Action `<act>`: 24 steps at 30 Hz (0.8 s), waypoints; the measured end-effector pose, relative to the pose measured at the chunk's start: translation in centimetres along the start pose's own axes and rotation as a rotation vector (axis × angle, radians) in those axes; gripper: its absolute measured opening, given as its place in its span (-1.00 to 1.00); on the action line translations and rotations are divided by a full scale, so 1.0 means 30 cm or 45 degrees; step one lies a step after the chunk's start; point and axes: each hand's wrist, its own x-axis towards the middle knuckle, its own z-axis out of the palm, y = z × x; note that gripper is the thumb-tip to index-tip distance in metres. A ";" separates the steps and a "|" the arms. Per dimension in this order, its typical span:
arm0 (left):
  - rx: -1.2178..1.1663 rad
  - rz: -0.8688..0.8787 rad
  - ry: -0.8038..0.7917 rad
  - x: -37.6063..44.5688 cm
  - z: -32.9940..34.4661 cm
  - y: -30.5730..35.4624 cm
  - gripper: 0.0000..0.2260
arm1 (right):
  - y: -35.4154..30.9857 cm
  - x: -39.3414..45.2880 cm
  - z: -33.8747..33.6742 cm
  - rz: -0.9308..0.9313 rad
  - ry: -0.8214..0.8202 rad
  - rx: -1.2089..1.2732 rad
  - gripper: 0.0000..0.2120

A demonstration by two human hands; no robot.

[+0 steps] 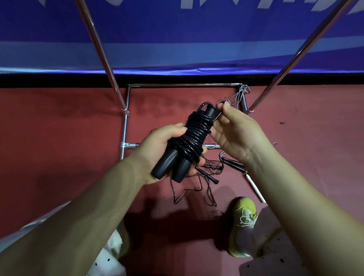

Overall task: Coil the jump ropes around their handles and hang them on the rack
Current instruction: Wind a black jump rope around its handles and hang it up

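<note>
**Black jump rope, wound on its handles, held in both hands over the rack base**

A blue banner (172, 34) with pale lettering runs across the top, above a red floor (51, 133). On that floor stands the chrome rack (125, 119), its rectangular base frame lying flat and two slanted poles rising toward the upper corners.

The black jump rope (194, 135) is held in the air above the rack's base, between the two hands. Its two thick black handles lie side by side, tilted from lower left to upper right, and glossy black cord is wrapped many times around their middle in a tight bundle. The handle ends stick out bare at the bottom.

The left hand (163, 151) grips the lower part of the handles, its fingers curled under them and the thumb lying across the coils. The right hand (233, 131) is at the upper end, its fingertips (222, 109) pinching a small loop of cord just beside the handle tops.

On the floor below lie other ropes (201, 178), thin dark cords in a loose tangle, near a yellow-green shoe (244, 224).
</note>
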 end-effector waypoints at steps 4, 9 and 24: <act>0.007 -0.056 0.031 -0.021 -0.009 0.024 -0.66 | -0.032 -0.003 -0.019 -0.008 -0.219 -0.273 -0.95; 0.113 -0.121 0.031 -0.027 -0.008 0.011 -0.59 | -0.020 0.001 -0.030 -0.064 -0.269 -0.359 -0.93; -0.186 -0.019 -0.180 -0.036 -0.017 0.020 -0.59 | -0.050 -0.008 -0.009 0.185 -0.413 0.135 -0.70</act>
